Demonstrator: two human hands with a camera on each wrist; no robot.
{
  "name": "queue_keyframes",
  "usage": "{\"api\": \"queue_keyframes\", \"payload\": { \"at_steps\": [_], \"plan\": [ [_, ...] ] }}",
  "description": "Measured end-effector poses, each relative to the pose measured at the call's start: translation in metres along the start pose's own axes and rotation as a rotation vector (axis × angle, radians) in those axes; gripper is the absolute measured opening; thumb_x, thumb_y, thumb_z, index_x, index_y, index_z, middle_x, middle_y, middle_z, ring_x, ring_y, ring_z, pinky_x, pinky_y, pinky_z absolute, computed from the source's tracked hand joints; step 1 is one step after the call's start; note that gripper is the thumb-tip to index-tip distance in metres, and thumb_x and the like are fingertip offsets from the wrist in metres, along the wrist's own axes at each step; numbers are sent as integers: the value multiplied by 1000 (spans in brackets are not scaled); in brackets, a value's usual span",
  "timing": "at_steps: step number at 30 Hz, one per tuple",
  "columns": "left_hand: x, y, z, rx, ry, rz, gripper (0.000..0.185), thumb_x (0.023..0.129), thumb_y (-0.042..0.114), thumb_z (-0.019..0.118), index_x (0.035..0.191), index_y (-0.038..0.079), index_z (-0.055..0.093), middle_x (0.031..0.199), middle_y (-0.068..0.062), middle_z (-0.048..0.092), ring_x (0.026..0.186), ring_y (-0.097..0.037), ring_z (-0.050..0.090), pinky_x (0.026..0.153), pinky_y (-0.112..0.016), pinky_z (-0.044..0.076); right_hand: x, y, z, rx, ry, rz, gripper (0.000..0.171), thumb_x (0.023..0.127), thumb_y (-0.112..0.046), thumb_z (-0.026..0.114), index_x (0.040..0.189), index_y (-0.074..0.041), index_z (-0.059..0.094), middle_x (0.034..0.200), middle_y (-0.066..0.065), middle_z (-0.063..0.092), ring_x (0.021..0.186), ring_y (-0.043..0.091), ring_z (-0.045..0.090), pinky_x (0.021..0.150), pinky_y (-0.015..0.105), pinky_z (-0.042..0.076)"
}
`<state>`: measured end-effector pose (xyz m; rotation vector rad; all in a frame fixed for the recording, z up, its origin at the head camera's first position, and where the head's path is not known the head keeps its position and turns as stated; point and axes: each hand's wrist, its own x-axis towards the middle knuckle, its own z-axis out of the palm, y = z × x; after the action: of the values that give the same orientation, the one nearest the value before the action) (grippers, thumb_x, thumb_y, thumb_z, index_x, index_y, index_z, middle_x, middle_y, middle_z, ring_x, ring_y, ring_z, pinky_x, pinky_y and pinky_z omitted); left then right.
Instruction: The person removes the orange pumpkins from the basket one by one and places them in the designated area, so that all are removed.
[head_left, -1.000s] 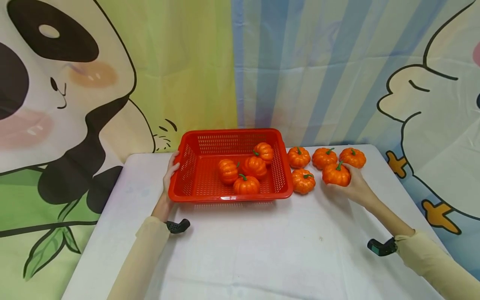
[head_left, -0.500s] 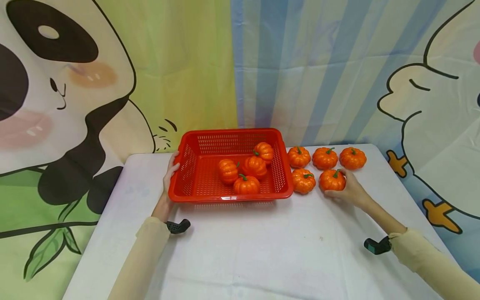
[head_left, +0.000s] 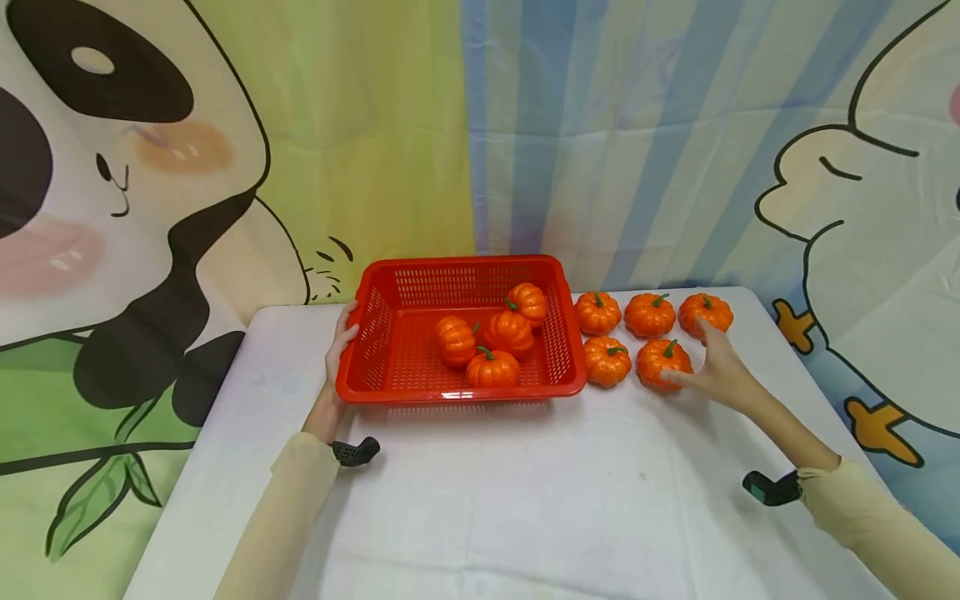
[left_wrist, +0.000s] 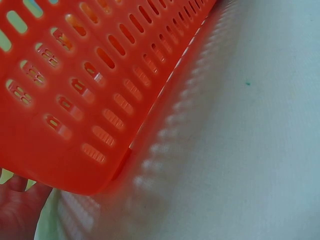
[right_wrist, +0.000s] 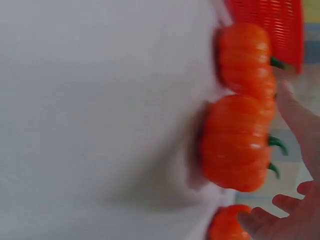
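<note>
Your left hand (head_left: 337, 367) rests against the left end of the red basket (head_left: 390, 367), fingers up along its rim and lying fairly straight against the wall rather than wrapped around it; the wrist view shows only a bit of palm under the basket's corner (left_wrist: 75, 165), so how firmly you hold it cannot be told. The basket sits on the white table (head_left: 480, 500), toward its far edge and left of middle. Inside it, on its right half, four pumpkins lie bunched together (head_left: 491, 333), two of them tipped on their sides.

Just right of the basket, five more pumpkins stand on the table in two rows: three at the back (head_left: 649, 314) and two in front. The front left one (head_left: 606, 360) is just beside the basket wall. The front right pumpkin (head_left: 663, 363) stands upright on the table, and your right hand (head_left: 716, 371) is beside it with the fingers spread loose and open, gripping nothing. The thumb tip lies at that pumpkin's near side, and the fingertips reach up near the back right pumpkin (head_left: 705, 312).
</note>
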<state>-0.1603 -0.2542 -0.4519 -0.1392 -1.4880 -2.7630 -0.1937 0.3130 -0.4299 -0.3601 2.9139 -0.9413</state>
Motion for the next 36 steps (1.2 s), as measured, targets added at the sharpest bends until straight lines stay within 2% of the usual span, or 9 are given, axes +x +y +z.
{"api": "queue_keyframes", "payload": {
  "at_steps": [4,6,9,13,17,24,30,36],
  "plan": [
    [0,0,0,-16,12,-15,51,104,14,18,153,27,13,158,-5,17,119,-17,43,89,-22,51,-7,-20,-23,74,12,35,99,87,-35,71,150,8,8,151,36,19,129,56,33,95,67,41],
    [0,0,1,-15,12,-25,51,104,15,18,153,28,13,159,-6,15,118,-16,44,88,-22,52,-13,-32,-29,113,3,41,92,90,-34,68,151,5,11,151,34,24,129,54,38,95,61,44],
    [1,1,1,-21,4,-26,51,104,15,18,153,28,12,159,-6,13,117,-16,43,88,-22,52,-21,-50,-32,152,-29,20,81,93,-30,65,150,2,18,147,31,34,125,51,46,91,49,52],
    [1,0,0,-47,-4,-26,51,105,15,18,154,26,11,157,-5,17,114,-15,44,87,-22,52,-31,-72,-28,193,-92,-44,64,94,-23,63,146,0,32,139,28,46,117,47,56,83,36,58],
    [1,-1,0,-52,-9,-30,51,105,15,18,154,26,9,155,-3,20,117,-16,44,88,-22,52,-39,-92,-23,220,-162,-94,56,95,-23,62,143,-3,40,134,24,54,113,43,60,79,32,59],
    [0,0,0,11,9,-32,52,104,17,18,154,28,9,157,-2,17,123,-17,40,91,-22,50,-47,-124,-15,272,-278,-131,53,94,-28,63,142,-10,47,142,18,51,111,33,63,81,29,58],
    [1,1,3,15,17,-38,52,104,17,18,154,29,11,159,-3,14,127,-18,37,93,-22,49,-50,-143,-6,338,-373,-151,53,94,-27,62,141,-6,47,137,19,57,115,35,63,82,34,59],
    [0,1,3,15,34,-46,52,104,16,18,154,29,10,159,-3,13,129,-20,33,95,-22,48,-49,-153,5,359,-414,-181,55,94,-25,63,143,-6,45,140,20,53,119,35,61,87,32,57]
  ]
}}
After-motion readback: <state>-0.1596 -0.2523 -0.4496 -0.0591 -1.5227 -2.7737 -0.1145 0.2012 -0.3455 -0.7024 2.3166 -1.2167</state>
